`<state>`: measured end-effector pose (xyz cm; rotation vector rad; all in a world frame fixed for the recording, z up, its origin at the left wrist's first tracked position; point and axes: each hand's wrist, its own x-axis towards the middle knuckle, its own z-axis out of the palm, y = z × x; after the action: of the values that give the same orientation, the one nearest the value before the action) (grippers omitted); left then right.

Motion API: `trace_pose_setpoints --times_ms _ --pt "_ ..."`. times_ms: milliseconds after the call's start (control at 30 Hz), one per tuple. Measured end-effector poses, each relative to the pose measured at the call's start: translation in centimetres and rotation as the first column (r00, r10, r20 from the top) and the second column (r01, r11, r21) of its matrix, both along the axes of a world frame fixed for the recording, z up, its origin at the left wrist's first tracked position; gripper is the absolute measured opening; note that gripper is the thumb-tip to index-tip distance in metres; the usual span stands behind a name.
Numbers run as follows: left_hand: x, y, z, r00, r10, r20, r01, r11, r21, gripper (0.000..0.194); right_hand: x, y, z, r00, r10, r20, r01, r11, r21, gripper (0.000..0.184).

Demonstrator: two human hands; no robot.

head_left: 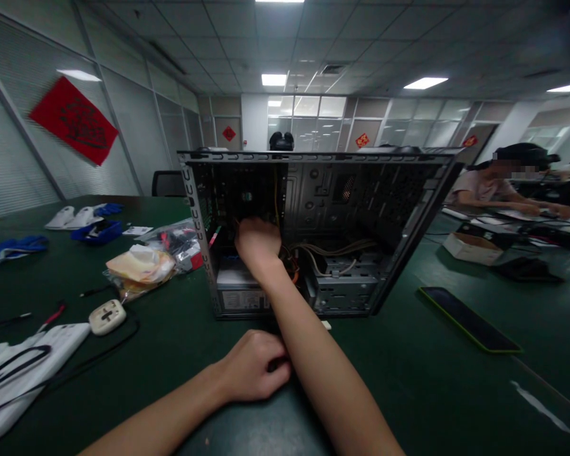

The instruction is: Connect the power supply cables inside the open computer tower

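Observation:
An open black computer case [323, 155] stands on the table in front of me, its inside facing me. My right hand [258, 247] reaches into its left part, below a dark round fan [247, 195]. Its fingers are closed and point away from me, so whatever they hold is hidden. Just under that hand sits the power supply [242, 299], a metal box with a label. Pale cables [332, 253] run across the lower middle, above a metal drive cage [346, 292]. My left hand [256, 366] rests on the table before the case, curled into a loose fist, beside my right forearm.
Left of the case lie plastic bags [140, 266], a blue tray [96, 232], gloves [14, 246], a white power strip [107, 316] and cables. To the right are a dark mat [468, 318], an open box [472, 247] and a seated person [489, 183].

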<state>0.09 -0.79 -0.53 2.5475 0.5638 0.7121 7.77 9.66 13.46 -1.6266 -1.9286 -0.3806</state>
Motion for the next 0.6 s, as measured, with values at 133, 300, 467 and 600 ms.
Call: trace_pose_setpoints --times_ms 133,300,467,600 --pt "0.0 0.2 0.3 0.996 0.058 0.068 -0.048 0.99 -0.134 0.017 0.1 -0.2 0.1 1.0 0.023 -0.002 -0.023 1.0 -0.018 0.03" --pt "-0.1 1.0 1.0 0.925 0.259 0.279 -0.101 0.873 -0.478 0.037 0.1 -1.8 1.1 0.999 0.046 -0.012 -0.046 0.998 -0.045 0.034" --pt "-0.3 1.5 2.7 0.737 0.379 0.56 0.164 0.703 -0.692 0.044 0.8 -6.2 4.1 0.992 0.129 0.013 -0.128 0.99 -0.054 0.036" --pt "-0.9 1.9 4.1 0.63 0.436 0.643 0.369 0.561 -0.742 0.04 1.4 -10.7 6.2 0.952 0.296 0.071 -0.284 0.948 -0.141 0.037"
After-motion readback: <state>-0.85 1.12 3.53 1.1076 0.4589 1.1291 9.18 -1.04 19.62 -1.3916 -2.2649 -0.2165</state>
